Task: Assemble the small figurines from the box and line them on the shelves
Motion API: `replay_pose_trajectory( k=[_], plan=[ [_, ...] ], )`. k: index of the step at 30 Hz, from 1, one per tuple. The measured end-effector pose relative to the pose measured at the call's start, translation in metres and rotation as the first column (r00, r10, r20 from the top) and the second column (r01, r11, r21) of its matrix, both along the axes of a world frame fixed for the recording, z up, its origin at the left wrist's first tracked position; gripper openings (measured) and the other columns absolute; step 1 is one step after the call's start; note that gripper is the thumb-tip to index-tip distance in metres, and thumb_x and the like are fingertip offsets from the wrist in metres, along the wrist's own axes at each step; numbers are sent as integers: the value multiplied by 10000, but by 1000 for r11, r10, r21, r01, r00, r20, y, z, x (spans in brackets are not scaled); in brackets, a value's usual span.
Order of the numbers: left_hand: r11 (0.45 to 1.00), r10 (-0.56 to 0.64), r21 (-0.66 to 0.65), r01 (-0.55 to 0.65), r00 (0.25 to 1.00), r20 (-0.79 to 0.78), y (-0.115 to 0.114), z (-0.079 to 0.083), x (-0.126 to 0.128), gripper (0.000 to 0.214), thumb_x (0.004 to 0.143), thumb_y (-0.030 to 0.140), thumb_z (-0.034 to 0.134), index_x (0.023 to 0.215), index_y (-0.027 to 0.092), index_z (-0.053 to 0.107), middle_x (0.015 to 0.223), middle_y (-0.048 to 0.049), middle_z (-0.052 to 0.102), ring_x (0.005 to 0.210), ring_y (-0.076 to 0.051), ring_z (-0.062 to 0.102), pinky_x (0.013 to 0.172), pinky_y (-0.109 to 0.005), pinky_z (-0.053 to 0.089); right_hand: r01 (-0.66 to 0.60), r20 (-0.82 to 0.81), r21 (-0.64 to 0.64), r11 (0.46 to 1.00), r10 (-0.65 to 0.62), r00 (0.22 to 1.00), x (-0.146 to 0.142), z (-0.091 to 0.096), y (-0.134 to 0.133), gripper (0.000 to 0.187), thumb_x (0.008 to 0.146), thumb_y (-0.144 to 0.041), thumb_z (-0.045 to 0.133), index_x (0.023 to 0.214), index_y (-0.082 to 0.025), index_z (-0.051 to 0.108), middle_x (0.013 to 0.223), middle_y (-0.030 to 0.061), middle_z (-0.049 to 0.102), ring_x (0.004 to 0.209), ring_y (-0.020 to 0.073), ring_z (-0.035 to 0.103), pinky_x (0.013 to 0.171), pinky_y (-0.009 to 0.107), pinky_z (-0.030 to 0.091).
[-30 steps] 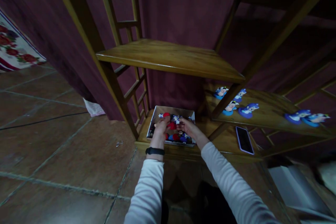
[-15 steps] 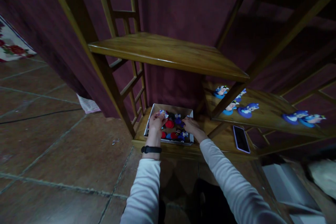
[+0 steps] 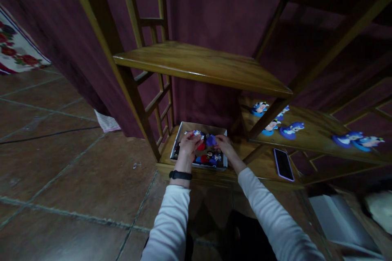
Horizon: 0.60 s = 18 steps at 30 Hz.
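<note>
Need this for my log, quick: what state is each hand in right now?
Left hand: closed on a white-and-blue figurine.
Right hand: at a purple piece; grip cannot be told.

Long sleeves, near-white and plain, are worn on both arms. Left sleeve point(image 3: 171, 217) is gathered in crosswise creases, its cuff stopped short of the left hand point(image 3: 188, 147); a slim black wristband point(image 3: 180, 175) is strapped between. Right sleeve point(image 3: 269, 211) is likewise creased, cuffed below the right hand point(image 3: 226, 145). Dark clothing point(image 3: 251, 232) is glimpsed at the near edge, its detail lost in shadow.
</note>
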<state>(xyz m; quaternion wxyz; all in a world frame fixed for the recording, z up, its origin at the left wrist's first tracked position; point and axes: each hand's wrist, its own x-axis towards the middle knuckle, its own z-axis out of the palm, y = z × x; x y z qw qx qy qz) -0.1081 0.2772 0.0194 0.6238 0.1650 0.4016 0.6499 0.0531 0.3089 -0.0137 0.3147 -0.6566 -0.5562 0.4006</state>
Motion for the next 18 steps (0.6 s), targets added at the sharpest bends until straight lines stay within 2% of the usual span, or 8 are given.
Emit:
replay_pose_trajectory(
  k=[1, 3, 5, 7, 12, 15, 18],
  plan=[
    [1000, 3, 28, -3, 1000, -20, -1, 1, 4, 287, 563, 115, 757, 783, 159, 576, 686, 11, 623, 654, -106, 599, 682, -282, 507, 56, -208, -47, 997, -64, 976, -2, 0, -7, 192, 808, -315, 495, 936, -200, 581, 775, 29, 666, 659, 162, 646, 658, 303, 534],
    [995, 5, 95, 2, 997, -82, -3, 4, 14, 298, 555, 140, 763, 798, 162, 592, 677, 16, 622, 640, -98, 586, 655, -250, 488, 89, -525, -110, 990, -134, 841, -3, 0, -23, 178, 738, -316, 587, 866, -194, 569, 709, 19, 658, 596, 161, 642, 624, 315, 555],
    [988, -18, 150, 41, 989, -148, -6, 6, 22, 307, 548, 169, 768, 810, 160, 609, 692, 7, 632, 646, -101, 580, 630, -225, 469, 105, -677, -127, 986, -164, 718, 0, 2, -40, 202, 677, -306, 657, 815, -193, 563, 695, 21, 664, 585, 167, 646, 609, 323, 567],
    [980, -72, 167, 105, 979, -188, -10, 7, 29, 333, 539, 199, 774, 832, 162, 618, 730, -11, 647, 671, -115, 584, 621, -223, 461, 132, -728, -136, 982, -190, 658, 5, 6, -55, 230, 644, -304, 695, 800, -191, 569, 694, 28, 673, 592, 174, 652, 590, 321, 572],
    [965, -220, 100, 242, 957, -191, -22, 6, 45, 398, 540, 257, 781, 893, 175, 615, 815, -34, 659, 680, -131, 586, 589, -229, 451, 180, -767, -128, 975, -212, 605, 13, 15, -74, 271, 618, -316, 730, 808, -170, 604, 709, 35, 680, 593, 155, 646, 564, 283, 569],
    [972, -218, 51, 231, 959, -181, -26, 2, 52, 411, 550, 259, 779, 913, 174, 606, 807, -29, 655, 661, -126, 583, 560, -217, 439, 216, -791, -103, 971, -212, 574, 13, 13, -75, 287, 629, -321, 728, 843, -170, 610, 698, 19, 676, 578, 140, 634, 572, 275, 569],
    [987, -161, 4, 162, 984, -78, -25, -4, 57, 387, 562, 254, 776, 889, 177, 584, 748, 1, 632, 626, -108, 573, 572, -222, 443, 232, -807, -84, 969, -203, 554, 14, 8, -73, 300, 647, -283, 722, 907, -194, 603, 676, -20, 666, 550, 121, 622, 568, 259, 569]
  ],
)
